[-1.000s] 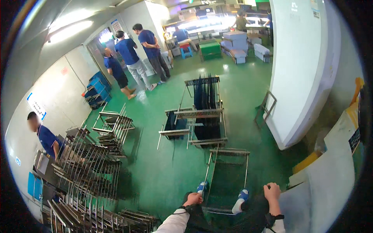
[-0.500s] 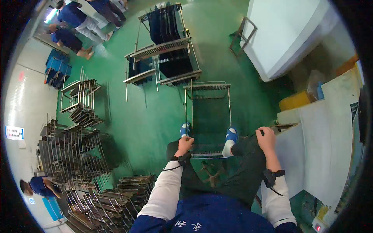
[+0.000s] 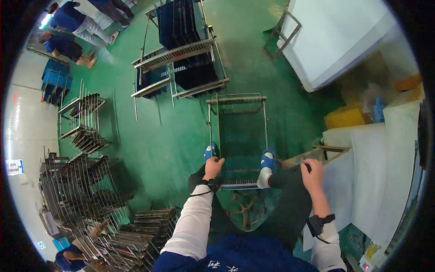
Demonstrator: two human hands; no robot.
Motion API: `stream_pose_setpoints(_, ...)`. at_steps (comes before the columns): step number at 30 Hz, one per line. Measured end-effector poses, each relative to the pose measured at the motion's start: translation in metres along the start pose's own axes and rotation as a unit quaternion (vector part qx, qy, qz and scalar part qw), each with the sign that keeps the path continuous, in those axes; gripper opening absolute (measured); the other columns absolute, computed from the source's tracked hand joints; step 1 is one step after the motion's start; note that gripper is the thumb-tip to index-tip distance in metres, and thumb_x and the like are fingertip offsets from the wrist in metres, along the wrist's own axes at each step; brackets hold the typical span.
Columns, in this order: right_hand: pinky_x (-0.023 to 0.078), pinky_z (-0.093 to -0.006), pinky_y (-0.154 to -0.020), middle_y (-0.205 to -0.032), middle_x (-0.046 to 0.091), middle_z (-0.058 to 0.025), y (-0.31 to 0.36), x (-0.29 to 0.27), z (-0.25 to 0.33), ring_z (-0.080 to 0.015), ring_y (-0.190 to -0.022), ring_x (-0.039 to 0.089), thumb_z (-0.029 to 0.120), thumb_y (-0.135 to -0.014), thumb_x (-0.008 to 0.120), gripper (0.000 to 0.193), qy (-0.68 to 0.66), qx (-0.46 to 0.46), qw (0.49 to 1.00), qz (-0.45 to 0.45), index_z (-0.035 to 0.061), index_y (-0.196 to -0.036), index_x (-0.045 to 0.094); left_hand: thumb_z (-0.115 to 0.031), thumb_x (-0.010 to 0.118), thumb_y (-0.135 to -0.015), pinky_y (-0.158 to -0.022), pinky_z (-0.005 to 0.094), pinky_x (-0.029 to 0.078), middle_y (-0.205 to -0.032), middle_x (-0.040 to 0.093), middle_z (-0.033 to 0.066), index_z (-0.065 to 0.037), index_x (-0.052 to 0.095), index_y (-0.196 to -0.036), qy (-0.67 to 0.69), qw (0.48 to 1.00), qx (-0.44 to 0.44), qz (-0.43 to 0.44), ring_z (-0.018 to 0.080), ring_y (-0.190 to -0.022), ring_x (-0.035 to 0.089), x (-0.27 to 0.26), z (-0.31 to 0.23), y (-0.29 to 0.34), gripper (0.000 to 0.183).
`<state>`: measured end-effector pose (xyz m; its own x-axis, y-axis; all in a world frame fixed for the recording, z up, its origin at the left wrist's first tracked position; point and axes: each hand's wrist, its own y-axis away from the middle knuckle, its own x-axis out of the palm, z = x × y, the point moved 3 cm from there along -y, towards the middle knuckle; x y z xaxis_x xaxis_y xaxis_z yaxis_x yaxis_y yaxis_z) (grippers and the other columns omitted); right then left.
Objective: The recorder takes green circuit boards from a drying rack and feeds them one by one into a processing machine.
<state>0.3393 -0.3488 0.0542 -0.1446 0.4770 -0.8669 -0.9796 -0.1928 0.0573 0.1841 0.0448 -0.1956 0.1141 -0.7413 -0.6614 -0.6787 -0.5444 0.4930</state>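
My left hand rests over my left knee with its fingers curled in and the thumb sticking out to the right; no object shows in it. Over my right knee, my right hand is loosely closed, the fingers bent round toward the thumb, and only a dark gap shows between them. On the floor between my blue-and-white slippers stands a metal rack frame with toothed crossbars. Neither hand touches it. A round spoked metal base shows between my legs.
Ahead stands a metal rack holding dark panels. Many racks crowd the left side. A white tub, a small metal frame and a yellow container are at the right. Several people are far left; another bends at lower left.
The whole view has shifted a little, with the racks now further left. My left thumb stands out more from the fingers. The person at lower left has moved lower and bent over.
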Motion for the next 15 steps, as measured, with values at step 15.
stream_pose_setpoints(15,0.043,-0.0439,-0.087,-0.097,0.063,-0.0150,0.001,0.000,0.005,-0.0357,-0.096,0.055,0.010,-0.078,0.068,0.017,-0.014,0.003,1.000,-0.001,0.0041,-0.093,0.063,-0.029,0.057,-0.086,-0.077,0.0523,0.053,-0.088,0.067,0.0277,0.003,0.068,-0.082,-0.117,0.993,-0.005,0.020,0.0448,-0.085,0.065,0.020,-0.027,-0.048,0.034)
